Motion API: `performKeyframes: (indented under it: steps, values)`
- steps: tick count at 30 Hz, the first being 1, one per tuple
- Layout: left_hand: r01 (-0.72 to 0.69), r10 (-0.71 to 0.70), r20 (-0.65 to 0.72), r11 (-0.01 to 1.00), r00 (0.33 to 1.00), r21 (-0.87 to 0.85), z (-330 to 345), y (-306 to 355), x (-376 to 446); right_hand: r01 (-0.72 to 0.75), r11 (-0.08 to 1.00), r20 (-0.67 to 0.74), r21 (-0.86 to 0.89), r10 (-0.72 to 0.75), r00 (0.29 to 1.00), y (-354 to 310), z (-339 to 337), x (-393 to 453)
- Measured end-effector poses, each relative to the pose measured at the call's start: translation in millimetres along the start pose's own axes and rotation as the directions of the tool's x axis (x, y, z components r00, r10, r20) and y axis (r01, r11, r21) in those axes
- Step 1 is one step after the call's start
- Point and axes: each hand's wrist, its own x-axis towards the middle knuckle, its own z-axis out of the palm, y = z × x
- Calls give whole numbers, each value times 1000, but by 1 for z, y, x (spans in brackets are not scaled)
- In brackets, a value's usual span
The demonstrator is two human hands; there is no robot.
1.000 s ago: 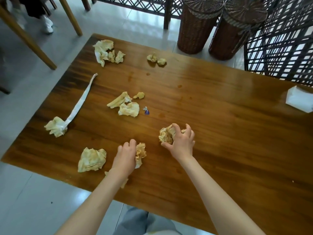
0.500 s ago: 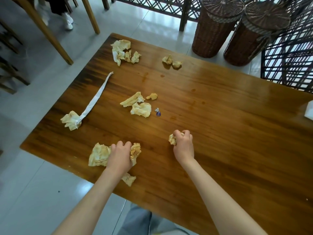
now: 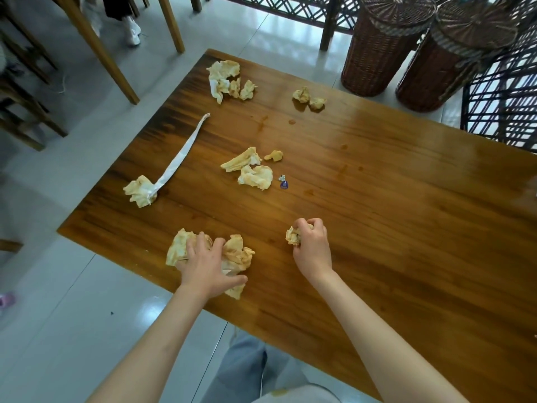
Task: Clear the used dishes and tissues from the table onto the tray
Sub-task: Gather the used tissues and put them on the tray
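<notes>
Your right hand [image 3: 312, 248] is curled tight around a small crumpled tissue wad [image 3: 291, 236], knuckles up, wad poking out on the thumb side, hand resting on the wooden table [image 3: 406, 228] near the front middle. Your left hand [image 3: 209, 264] is spread over a pile of stained tissues [image 3: 236, 253] at the near left edge of the table, fingers bent down into the paper and thumb out to the right under it, gathering a flatter sheet [image 3: 177, 248] on its left and a bunched piece on its right; grip looks partial, pressing and clawing more than fully closed. Rest of the tissues are loose on the table: a wad with a long white twisted strip [image 3: 177, 161] running away from it toward the far left, wad end [image 3: 141, 191] near the left edge; two crumpled pieces [image 3: 250, 170] at table middle with a small scrap [image 3: 274, 155] just beside them; a bigger cluster [image 3: 228, 80] at the far left corner; two small balls [image 3: 309, 98] at the far edge. A tiny blue and silver wrapper [image 3: 284, 182] lies just right of the middle pieces. A few wet spots show on the table top. Two wicker baskets [image 3: 377, 48] stand on the floor beyond the far edge, lattice screen behind them, chair legs [image 3: 96, 48] far left. Tray and dishes not seen in the head view.
</notes>
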Motion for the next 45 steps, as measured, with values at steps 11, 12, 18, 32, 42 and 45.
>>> performKeyframes:
  steps: [11,12,18,32,42,45]
  values:
    - [39,-45,-67,996,997,-79,14,-11,-4,32,999,6,-7,-32,999,-8,-3,-12]
    - [19,-27,-106,997,994,-79,13,-10,-3,33,999,8,-7,-33,999,-9,-3,-13]
    - [-57,36,-172,991,984,-120,9,-2,6,44,999,21,-11,-44,999,-11,-4,-13]
    - [-68,6,-287,976,958,-206,-1,3,22,87,996,44,-27,-86,995,-15,-5,15]
    - [-74,-56,-512,970,857,-230,-57,-26,66,61,997,1,-47,-61,998,-49,19,41]
    - [-96,-37,-518,969,854,-229,-77,-43,89,9,999,-55,-38,-11,998,-68,30,53]
